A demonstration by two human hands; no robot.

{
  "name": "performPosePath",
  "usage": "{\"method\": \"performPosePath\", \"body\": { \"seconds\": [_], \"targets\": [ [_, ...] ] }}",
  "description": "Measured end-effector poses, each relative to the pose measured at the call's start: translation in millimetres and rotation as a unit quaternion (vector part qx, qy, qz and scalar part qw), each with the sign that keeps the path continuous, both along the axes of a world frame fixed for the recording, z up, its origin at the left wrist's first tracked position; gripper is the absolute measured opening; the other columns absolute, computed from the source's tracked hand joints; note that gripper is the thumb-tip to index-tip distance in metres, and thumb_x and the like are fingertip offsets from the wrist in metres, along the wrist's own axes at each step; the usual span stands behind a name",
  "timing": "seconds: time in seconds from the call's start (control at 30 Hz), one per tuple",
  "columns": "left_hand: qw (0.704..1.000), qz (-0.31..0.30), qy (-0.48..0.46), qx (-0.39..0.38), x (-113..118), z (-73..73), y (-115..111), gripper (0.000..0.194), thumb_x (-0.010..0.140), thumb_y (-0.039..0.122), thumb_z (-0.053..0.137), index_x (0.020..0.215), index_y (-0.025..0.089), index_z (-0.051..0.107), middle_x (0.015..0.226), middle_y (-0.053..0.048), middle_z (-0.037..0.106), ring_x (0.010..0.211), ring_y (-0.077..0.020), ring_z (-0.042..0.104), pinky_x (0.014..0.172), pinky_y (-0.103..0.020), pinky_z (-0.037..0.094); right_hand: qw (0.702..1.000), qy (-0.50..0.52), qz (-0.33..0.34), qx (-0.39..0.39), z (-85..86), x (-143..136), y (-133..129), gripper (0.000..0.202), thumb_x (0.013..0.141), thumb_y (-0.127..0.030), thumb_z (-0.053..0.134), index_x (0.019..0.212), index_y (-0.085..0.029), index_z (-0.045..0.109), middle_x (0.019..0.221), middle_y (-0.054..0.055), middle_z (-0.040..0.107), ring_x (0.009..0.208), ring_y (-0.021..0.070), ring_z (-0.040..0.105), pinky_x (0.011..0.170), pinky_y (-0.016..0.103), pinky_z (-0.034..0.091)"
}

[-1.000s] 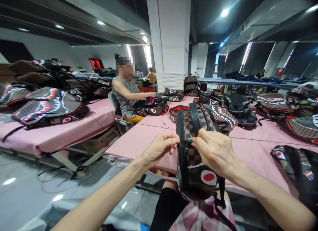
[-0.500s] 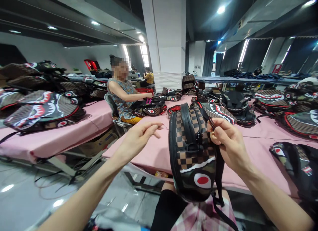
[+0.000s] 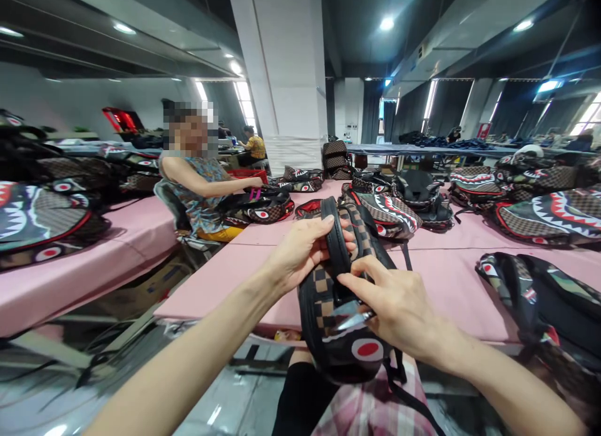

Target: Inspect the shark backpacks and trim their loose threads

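A brown-and-black checkered backpack (image 3: 323,292) with a red-and-white eye patch stands tilted at the table edge over my lap. My left hand (image 3: 312,245) is wrapped round its black top handle (image 3: 335,236). Just right of that, my right hand (image 3: 392,298) is closed near the handle's lower end, its index finger against the black trim. A shiny metal blade (image 3: 354,319) sticks out under my right fingers, apparently held in that hand; its grip is hidden in the palm.
The pink table (image 3: 244,267) carries several shark-mouth backpacks, one (image 3: 530,298) at the right. Across the table's left side sits a person (image 3: 197,179) handling another bag (image 3: 258,209). More bags (image 3: 42,217) lie on a second pink table at the left.
My left hand has moved right and taken hold of the handle. My right hand has left the strap and come down to the handle's base. The view has turned right.
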State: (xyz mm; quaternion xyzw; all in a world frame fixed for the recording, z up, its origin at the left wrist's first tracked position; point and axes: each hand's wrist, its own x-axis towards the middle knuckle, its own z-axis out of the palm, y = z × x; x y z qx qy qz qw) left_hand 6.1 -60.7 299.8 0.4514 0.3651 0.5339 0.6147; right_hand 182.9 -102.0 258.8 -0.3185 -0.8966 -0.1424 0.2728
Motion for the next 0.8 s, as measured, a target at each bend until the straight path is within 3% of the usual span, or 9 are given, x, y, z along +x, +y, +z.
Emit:
{"method": "performPosePath", "body": {
  "seconds": [0.13, 0.23, 0.3, 0.37, 0.43, 0.57, 0.8],
  "targets": [
    [1.000, -0.026, -0.001, 0.003, -0.7, -2.1, 1.9, 0.021, 0.085, 0.020, 0.049, 0.088, 0.006, 0.064, 0.070, -0.010, 0.069, 0.058, -0.0156, 0.065, 0.063, -0.030, 0.055, 0.997, -0.054, -0.033, -0.043, 6.7, -8.1, -4.6, 0.042, 0.069, -0.001, 0.047, 0.106, -0.020, 0.055, 0.102, 0.004, 0.054, 0.070, 0.0114, 0.053, 0.050, 0.022, 0.030],
    [0.999, -0.042, -0.005, 0.003, -2.9, -4.2, 1.4, 0.021, 0.085, 0.020, 0.049, 0.090, 0.007, 0.064, 0.073, -0.011, 0.069, 0.060, -0.0159, 0.065, 0.063, -0.029, 0.054, 0.995, -0.048, -0.013, -0.082, 13.0, -4.7, -8.6, 0.035, 0.068, -0.001, 0.047, 0.096, -0.019, 0.055, 0.096, 0.003, 0.055, 0.069, 0.0113, 0.052, 0.051, 0.022, 0.030],
    [0.999, -0.040, -0.014, 0.005, -5.0, -5.0, 1.0, 0.021, 0.085, 0.020, 0.050, 0.091, 0.007, 0.064, 0.072, -0.011, 0.069, 0.060, -0.0162, 0.065, 0.064, -0.030, 0.054, 0.985, -0.066, 0.064, -0.144, 17.1, 2.3, -13.6, 0.027, 0.069, -0.001, 0.049, 0.086, -0.020, 0.057, 0.089, 0.000, 0.058, 0.067, 0.0100, 0.052, 0.053, 0.020, 0.033],
    [0.999, -0.041, -0.023, 0.004, -7.4, -5.4, 1.1, 0.021, 0.085, 0.021, 0.050, 0.090, 0.006, 0.064, 0.071, -0.011, 0.069, 0.059, -0.0163, 0.065, 0.064, -0.030, 0.054, 0.955, -0.079, 0.171, -0.231, 19.6, 11.3, -18.0, 0.019, 0.073, -0.003, 0.053, 0.078, -0.021, 0.058, 0.078, -0.003, 0.060, 0.066, 0.0084, 0.055, 0.057, 0.018, 0.037],
    [0.999, -0.044, -0.030, 0.003, -9.6, -5.5, 1.0, 0.020, 0.085, 0.020, 0.050, 0.088, 0.006, 0.064, 0.069, -0.010, 0.069, 0.059, -0.0160, 0.065, 0.063, -0.029, 0.054, 0.945, -0.017, 0.193, -0.263, 18.9, 19.5, -18.8, 0.014, 0.078, -0.007, 0.055, 0.075, -0.020, 0.059, 0.070, -0.004, 0.062, 0.065, 0.0080, 0.058, 0.059, 0.016, 0.041],
    [0.997, -0.056, -0.043, 0.003, -12.3, -6.3, -0.2, 0.020, 0.086, 0.019, 0.048, 0.086, 0.007, 0.063, 0.067, -0.009, 0.068, 0.060, -0.0157, 0.065, 0.059, -0.025, 0.053, 0.984, 0.142, 0.047, -0.101, 8.1, 23.1, -10.7, 0.014, 0.079, -0.008, 0.054, 0.088, -0.016, 0.062, 0.077, 0.004, 0.065, 0.067, 0.0116, 0.060, 0.059, 0.020, 0.044],
    [0.996, -0.078, -0.047, 0.015, -15.5, -11.4, -0.2, 0.020, 0.085, 0.022, 0.051, 0.091, 0.007, 0.063, 0.069, -0.010, 0.068, 0.059, -0.0166, 0.065, 0.059, -0.028, 0.053, 0.999, 0.042, 0.016, 0.026, -2.9, -1.6, -10.7, 0.037, 0.068, 0.002, 0.045, 0.093, -0.019, 0.064, 0.080, 0.001, 0.061, 0.060, 0.0087, 0.055, 0.048, 0.018, 0.036]
  ]
}}
